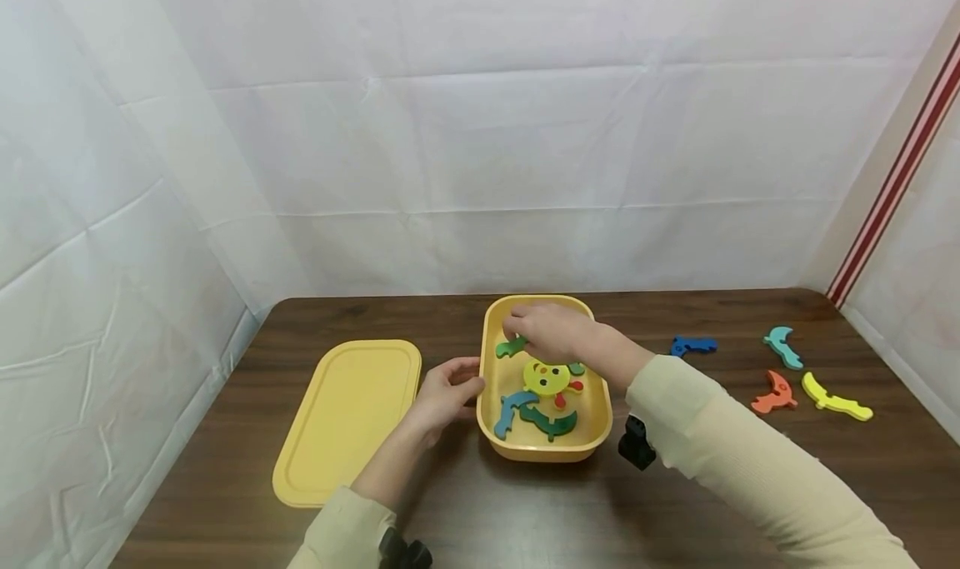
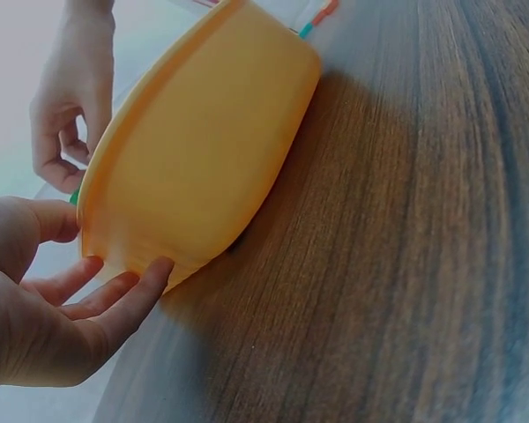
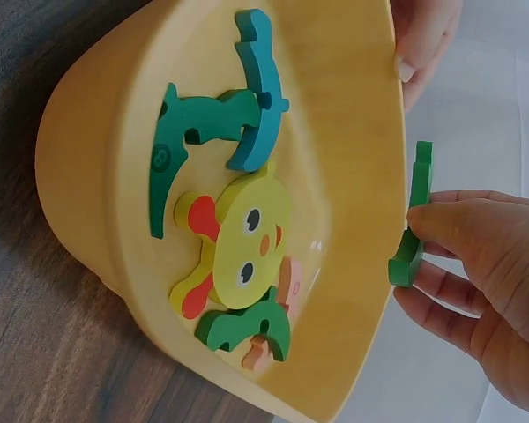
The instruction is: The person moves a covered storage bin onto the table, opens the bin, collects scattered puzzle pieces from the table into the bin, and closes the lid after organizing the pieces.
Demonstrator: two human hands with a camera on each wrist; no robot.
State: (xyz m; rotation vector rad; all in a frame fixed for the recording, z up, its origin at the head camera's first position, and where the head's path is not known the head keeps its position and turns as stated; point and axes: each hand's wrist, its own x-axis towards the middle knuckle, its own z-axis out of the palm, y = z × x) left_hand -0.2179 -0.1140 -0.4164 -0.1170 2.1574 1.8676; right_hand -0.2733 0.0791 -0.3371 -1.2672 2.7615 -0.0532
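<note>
My right hand [image 1: 551, 333] is over the far part of a yellow plastic bin [image 1: 603, 419]. It pinches a green curved puzzle piece [image 3: 413, 220] between thumb and fingers. My left hand [image 1: 447, 394] grips the bin's left side, thumb at the rim and fingertips on the outer wall [image 2: 194, 132]. Inside the bin lie a yellow smiling head piece [image 3: 251, 238] with red-tipped antennae, a blue curved piece [image 3: 263, 97], a dark green piece [image 3: 172, 132] and another green piece [image 3: 238, 326]. A pinkish piece [image 3: 289, 282] is partly hidden beside the head.
A flat yellow lid [image 1: 348, 423] lies left of the bin on the dark wooden table [image 1: 225, 469]. To the right are loose pieces: dark blue [image 1: 693, 346], turquoise [image 1: 783, 346], orange-red [image 1: 775, 393] and yellow [image 1: 836, 399]. White cloth [image 1: 480, 136] hangs behind.
</note>
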